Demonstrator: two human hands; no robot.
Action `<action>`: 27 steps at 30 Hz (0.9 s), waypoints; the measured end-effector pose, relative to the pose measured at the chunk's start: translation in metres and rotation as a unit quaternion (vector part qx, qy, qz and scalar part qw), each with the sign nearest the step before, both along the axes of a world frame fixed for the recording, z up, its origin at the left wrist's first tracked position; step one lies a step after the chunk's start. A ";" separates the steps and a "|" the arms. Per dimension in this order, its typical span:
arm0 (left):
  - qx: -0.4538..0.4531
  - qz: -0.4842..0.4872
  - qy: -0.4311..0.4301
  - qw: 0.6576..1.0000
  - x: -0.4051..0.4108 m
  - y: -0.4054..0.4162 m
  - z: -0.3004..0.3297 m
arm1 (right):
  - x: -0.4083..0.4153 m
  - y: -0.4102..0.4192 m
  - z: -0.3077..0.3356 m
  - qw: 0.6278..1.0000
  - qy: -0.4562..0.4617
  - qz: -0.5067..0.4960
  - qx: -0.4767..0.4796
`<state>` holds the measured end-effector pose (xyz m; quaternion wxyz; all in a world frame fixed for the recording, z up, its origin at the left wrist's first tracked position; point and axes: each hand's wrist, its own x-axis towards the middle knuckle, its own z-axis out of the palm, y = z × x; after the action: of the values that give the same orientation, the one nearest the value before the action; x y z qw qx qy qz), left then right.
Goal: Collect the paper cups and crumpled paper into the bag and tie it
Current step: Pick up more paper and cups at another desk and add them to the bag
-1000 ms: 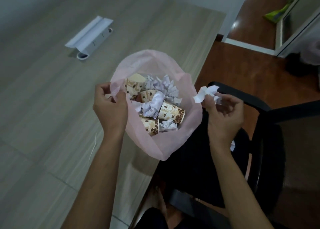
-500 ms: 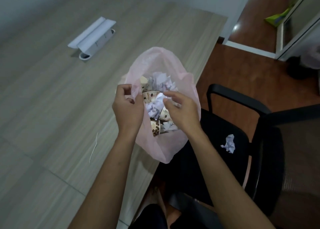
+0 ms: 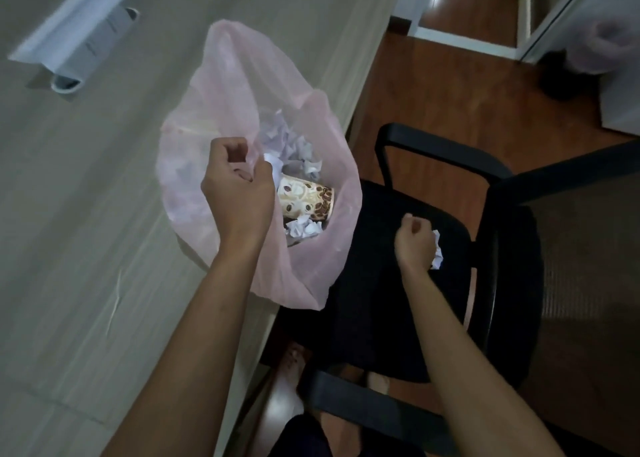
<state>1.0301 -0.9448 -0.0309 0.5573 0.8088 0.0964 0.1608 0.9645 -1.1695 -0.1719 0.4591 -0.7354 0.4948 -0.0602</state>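
Your left hand (image 3: 239,193) pinches the near rim of the thin, translucent pink plastic bag (image 3: 228,86) between thumb and curled fingers, holding its mouth open. The bag sits at the right edge of the pale wood-grain desk (image 3: 69,214), and its lower part hangs over that edge toward the black office chair (image 3: 450,165). Inside the bag you can see a paper cup printed with brown coffee beans (image 3: 306,202) lying on its side, with white crumpled paper (image 3: 287,145) piled behind it and another white wad (image 3: 304,229) just in front of it, touching the cup. Your right hand (image 3: 415,242) is down over the black seat of the chair, well apart from the bag, its fingers curled around a white crumpled paper ball (image 3: 437,252) that shows at the right side of the fist; whether the ball is lifted or touching the seat cannot be told. Toward the far left corner of the desk lies a white folded card or holder (image 3: 72,37), resting over a small round white object (image 3: 64,84); what it is cannot be made out. A thin pale strip (image 3: 116,300) lies on the desk near its right edge, beside your left forearm. The reddish-brown wooden floor (image 3: 433,93) shows past the desk and behind the chair's armrest.
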 end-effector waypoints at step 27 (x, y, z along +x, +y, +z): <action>-0.028 -0.025 -0.008 0.999 0.014 -0.003 -0.027 | -0.035 -0.020 -0.133 0.981 0.169 0.094 0.007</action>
<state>1.0440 -0.9481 -0.0578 0.5844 0.7938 0.0762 0.1502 0.9292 -1.1893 -0.3053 0.3771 -0.7752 0.4943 0.1121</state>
